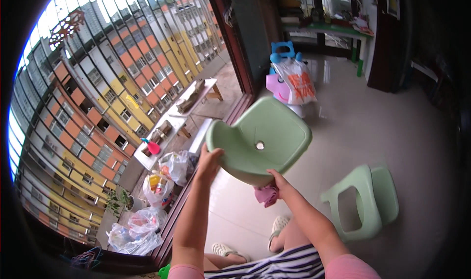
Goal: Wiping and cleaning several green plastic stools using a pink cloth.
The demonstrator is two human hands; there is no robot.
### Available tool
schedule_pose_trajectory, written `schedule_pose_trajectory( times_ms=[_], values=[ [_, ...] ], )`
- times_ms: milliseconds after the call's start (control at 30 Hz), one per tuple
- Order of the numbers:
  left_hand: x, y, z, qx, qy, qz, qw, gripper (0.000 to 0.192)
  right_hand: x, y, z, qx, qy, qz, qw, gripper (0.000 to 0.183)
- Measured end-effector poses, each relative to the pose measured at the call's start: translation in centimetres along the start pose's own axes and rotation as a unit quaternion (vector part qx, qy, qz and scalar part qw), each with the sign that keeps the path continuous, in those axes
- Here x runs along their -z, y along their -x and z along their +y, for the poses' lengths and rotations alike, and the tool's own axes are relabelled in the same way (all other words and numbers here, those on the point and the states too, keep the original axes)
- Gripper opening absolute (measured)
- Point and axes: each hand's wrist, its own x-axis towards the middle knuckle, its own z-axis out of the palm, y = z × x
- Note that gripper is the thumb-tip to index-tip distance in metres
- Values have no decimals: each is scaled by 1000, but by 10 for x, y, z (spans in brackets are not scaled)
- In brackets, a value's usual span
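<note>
Above the tiled floor I hold a light green plastic chair seat (283, 132) tilted, its inner side facing me and a round hole in its middle. My left hand (209, 162) grips the rim at the curved left end. At the lower edge, my right hand (279, 185) has its thumb on the rim and a bunched pink cloth (266, 196) in its fingers, hanging below the plastic. The underside of the seat is hidden. To the right, a second light green plastic chair (368, 212) rests on the floor, apart from both hands.
A window track (184, 201) runs along my left, with several filled plastic bags (156, 189) beyond it. Farther back are white benches (206, 89) and a potted plant (128, 201). A pink and blue ride-on toy (276, 86) bearing a plastic bag stands ahead, before a green-topped table (331, 28).
</note>
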Motion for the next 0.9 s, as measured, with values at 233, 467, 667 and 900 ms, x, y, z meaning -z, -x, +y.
schedule_pose_trajectory(
  times_ms=[233, 467, 667, 900],
  values=[
    [-30, -86, -43, 53, 0, 20, 998, 47, 54, -65, -63, 11, 23, 86, 996, 51],
    [-32, -170, -78, 50, 7, 51, 997, 50, 61, -119, -107, 56, 11, 126, 990, 35],
    [-55, -181, -81, 40, 22, 6, 999, 90, 64, -129, -127, 136, -6, 152, 979, 39],
    [-114, -98, -94, -35, -469, 45, 881, 82, 98, -65, -53, 230, -81, 187, 952, 43]
  ],
)
